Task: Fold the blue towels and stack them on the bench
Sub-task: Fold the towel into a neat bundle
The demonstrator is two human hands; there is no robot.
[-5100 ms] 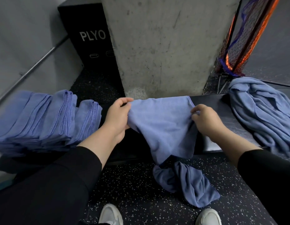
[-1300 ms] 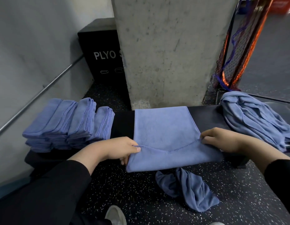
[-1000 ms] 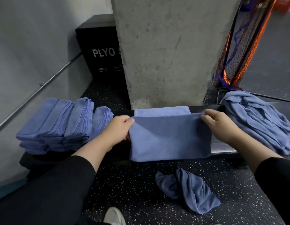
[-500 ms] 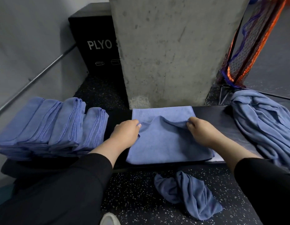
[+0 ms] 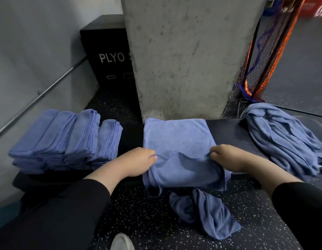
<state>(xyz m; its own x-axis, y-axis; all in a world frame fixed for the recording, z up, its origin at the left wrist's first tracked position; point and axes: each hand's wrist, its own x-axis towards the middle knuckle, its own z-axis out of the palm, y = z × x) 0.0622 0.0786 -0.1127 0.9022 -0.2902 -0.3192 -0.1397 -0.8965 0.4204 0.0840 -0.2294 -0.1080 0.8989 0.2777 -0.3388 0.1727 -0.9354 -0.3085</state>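
Left of my left hand, the folded towels are sitting stacked on the table. I'm pinching the blue towel with both hands, fingers curled on its near fold, right hand gripping opposite. Unfolded towels are lying beyond my right hand; another towel is lying crumpled on the floor below.

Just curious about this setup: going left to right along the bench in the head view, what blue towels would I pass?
Stack of folded towels → towel being folded → heap of unfolded towels.
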